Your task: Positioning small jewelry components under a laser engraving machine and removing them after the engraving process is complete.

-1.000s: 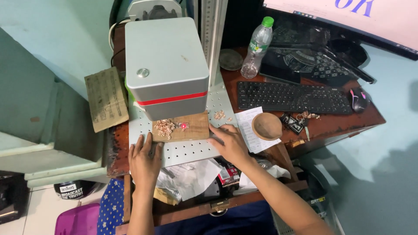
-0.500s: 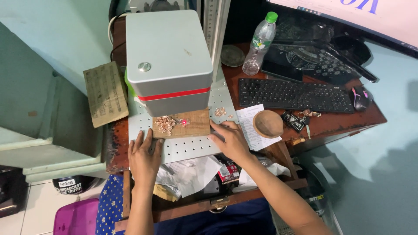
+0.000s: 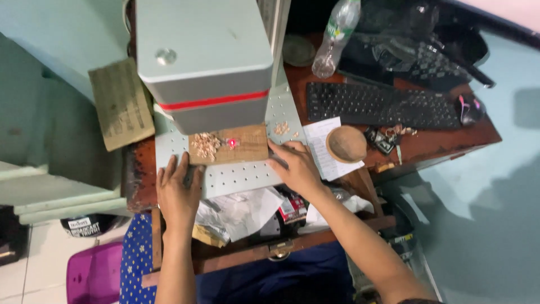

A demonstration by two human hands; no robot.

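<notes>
A wooden board (image 3: 228,144) lies on the perforated metal plate (image 3: 236,177) at the counter's near left edge, under the grey machine head (image 3: 205,59). The left hand (image 3: 179,188) rests flat, fingers spread, touching the board's left end. The right hand (image 3: 295,163), open, touches its right end; neither grips. Small pale pieces (image 3: 205,144) and a red light spot (image 3: 231,143) sit on the board.

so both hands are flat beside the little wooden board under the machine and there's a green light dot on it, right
Not quite: the light dot is red, not green, as the head view shows. The rest holds: the left hand and the right hand lie flat beside the wooden board under the machine.
</notes>
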